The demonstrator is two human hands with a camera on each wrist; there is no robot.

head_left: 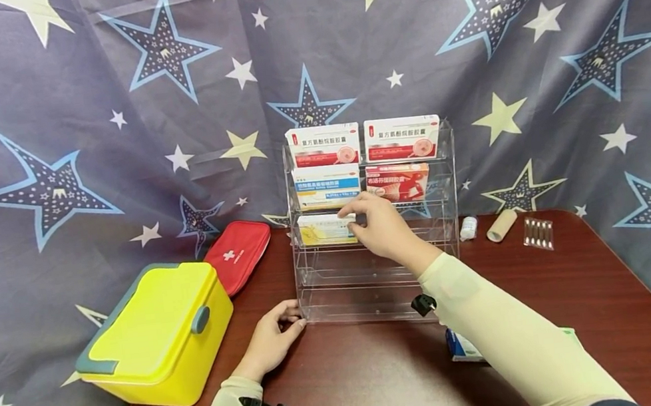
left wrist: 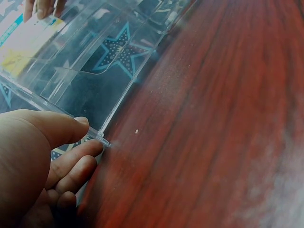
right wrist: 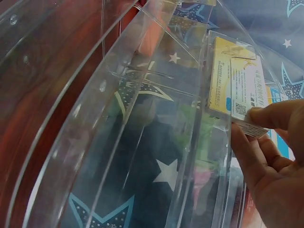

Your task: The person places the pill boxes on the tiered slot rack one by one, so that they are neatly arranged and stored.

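Note:
A clear tiered display rack (head_left: 349, 304) stands on the table. My right hand (head_left: 385, 226) pinches the right end of a white and yellow medicine box (head_left: 324, 231) on the third tier, left side. In the right wrist view, thumb and fingers grip the end of that medicine box (right wrist: 244, 83), which sits behind the tier's clear lip. My left hand (head_left: 269, 340) holds the rack's lower left front corner; in the left wrist view the thumb and index finger lie on either side of the rack's edge (left wrist: 102, 135).
Above stand two red-and-white boxes (head_left: 324, 146), a blue-and-white box (head_left: 326, 186) and a red box (head_left: 398, 182). A yellow case (head_left: 159, 329) and red first-aid pouch (head_left: 239, 256) lie left. A small bottle (head_left: 468, 228), bandage roll (head_left: 502, 226) and swab pack (head_left: 538, 234) lie right.

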